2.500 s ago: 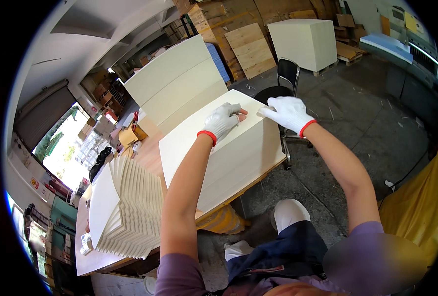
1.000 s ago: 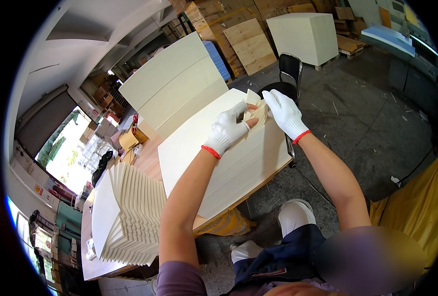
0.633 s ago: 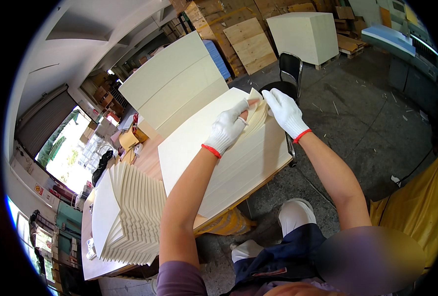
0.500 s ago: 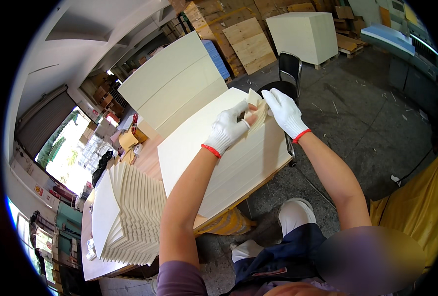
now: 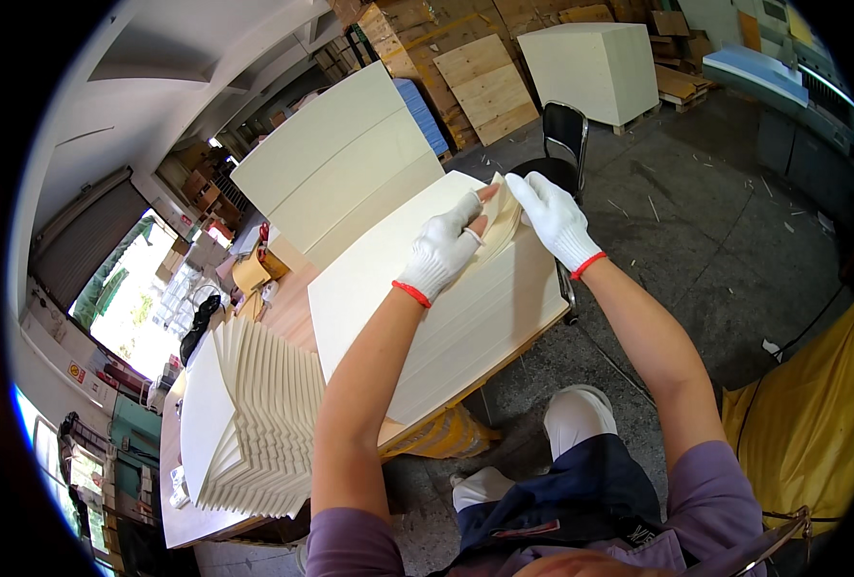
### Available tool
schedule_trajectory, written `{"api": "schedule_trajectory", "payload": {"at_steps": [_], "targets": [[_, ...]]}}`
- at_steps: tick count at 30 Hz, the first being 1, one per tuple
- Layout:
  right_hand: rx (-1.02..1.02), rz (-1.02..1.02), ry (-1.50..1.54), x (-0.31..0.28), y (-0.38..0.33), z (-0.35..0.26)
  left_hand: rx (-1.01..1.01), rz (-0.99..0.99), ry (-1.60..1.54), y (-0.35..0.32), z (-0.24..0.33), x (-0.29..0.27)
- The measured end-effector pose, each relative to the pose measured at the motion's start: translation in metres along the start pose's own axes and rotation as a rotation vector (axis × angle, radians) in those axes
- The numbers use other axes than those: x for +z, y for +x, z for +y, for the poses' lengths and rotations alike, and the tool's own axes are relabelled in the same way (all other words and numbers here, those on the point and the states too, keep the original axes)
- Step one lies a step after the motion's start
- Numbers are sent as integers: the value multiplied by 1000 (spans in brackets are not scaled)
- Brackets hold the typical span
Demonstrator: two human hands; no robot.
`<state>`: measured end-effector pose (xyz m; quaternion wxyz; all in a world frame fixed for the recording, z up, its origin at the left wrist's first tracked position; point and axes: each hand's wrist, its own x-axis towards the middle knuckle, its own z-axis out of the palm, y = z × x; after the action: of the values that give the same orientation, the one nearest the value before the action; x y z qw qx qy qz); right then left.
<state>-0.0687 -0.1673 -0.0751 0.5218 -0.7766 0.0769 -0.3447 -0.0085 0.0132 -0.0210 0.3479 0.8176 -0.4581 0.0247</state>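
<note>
A stack of large cream card sheets (image 5: 398,332) lies on the table in front of me. At its far right corner several top sheets (image 5: 504,231) are lifted and bent up. My left hand (image 5: 443,250), in a white glove with bare fingertips showing, has its thumb and fingers closed on these bent sheets. White-gloved too, my right hand (image 5: 554,221) presses its fingers against the outer edge of the same corner. Its fingertips are partly hidden, and how many sheets are held cannot be made out.
At the left a pile of staggered cream sheets (image 5: 268,413) stands on the wooden table (image 5: 294,303). Behind the stack rises a tall cream stack (image 5: 340,168). A black chair (image 5: 563,135) stands past the far right corner. Yellow sheeting (image 5: 802,385) hangs at right.
The lifted corner sheets have shifted and now sit closer together. My left fingertips have moved slightly up along them, and my right hand has moved only a little.
</note>
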Motion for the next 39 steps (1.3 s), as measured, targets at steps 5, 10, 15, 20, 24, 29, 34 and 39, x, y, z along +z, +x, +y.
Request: {"api": "schedule_trajectory", "payload": {"at_steps": [5,10,15,20,24,29,34,39], "targets": [[-16,16,-20,1,2,6,-75,-54,107,3,0,-1],[-20,21,40,4,2,9,-155,-106,179,3,7,1],[-18,17,52,4,2,10,-163,-91,123,4,4,1],[-23,29,48,5,4,14,-112,-89,137,2,11,0],[1,28,16,3,-1,5,-146,-118,124,-3,19,-3],[-43,39,-33,2,-5,5,21,-23,145,0,-2,2],[-61,34,60,2,-4,14,18,-19,269,14,-1,7],[15,2,100,5,3,13,-15,-4,313,25,-9,8]]}}
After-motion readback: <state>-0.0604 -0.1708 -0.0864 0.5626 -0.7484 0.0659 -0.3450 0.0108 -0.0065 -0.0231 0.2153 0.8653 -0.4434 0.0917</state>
